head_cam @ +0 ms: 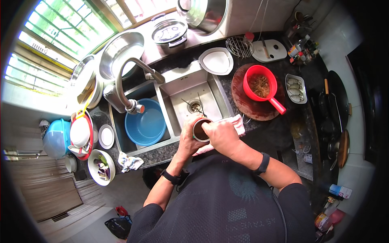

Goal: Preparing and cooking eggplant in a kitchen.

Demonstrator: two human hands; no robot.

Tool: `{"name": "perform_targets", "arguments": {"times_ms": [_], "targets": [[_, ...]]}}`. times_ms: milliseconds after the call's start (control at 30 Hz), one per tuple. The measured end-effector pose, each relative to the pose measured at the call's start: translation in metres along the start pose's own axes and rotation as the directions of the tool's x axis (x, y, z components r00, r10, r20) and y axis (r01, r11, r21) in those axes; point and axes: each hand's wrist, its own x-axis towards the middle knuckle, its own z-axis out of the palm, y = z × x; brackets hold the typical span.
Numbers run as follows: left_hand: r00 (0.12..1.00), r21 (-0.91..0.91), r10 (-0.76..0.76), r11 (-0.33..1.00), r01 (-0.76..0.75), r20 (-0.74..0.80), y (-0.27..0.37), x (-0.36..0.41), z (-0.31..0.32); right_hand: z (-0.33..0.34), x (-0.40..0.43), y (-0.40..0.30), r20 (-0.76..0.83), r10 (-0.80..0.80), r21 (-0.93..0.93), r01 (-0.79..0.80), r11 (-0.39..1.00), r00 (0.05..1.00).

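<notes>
Over the front edge of the sink, my left hand wraps the side of a round cup with a brown interior. My right hand grips the cup's near right rim, thumb over its mouth; the fingertips are hidden. Behind them is the steel sink basin, where thin dark sticks lie around the drain. A pink cloth hangs at the counter edge, partly behind my right hand.
A blue plastic basin sits in the left sink bowl under the curved faucet. To the right, a red plastic scoop of brown crumbly matter rests on a round chopping board, near a white dish of food. A vegetable-filled colander stands left.
</notes>
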Motion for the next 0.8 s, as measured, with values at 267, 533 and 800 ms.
{"name": "perform_targets", "arguments": {"times_ms": [267,533,800], "targets": [[1.0,-0.033,-0.021,0.999,0.022,0.019,0.0,-0.003,0.0,-0.006,0.003,0.013,0.122,-0.042,0.242,0.011,0.97,0.992],[0.989,-0.069,-0.141,0.987,0.144,0.043,-0.014,-0.015,0.0,-0.009,0.0,0.014,0.147,-0.084,0.229,0.048,0.972,0.986],[0.99,-0.156,-0.129,0.978,0.137,0.06,-0.009,-0.003,0.0,-0.013,0.006,0.005,-0.01,-0.071,0.161,0.072,0.984,0.997]]}}
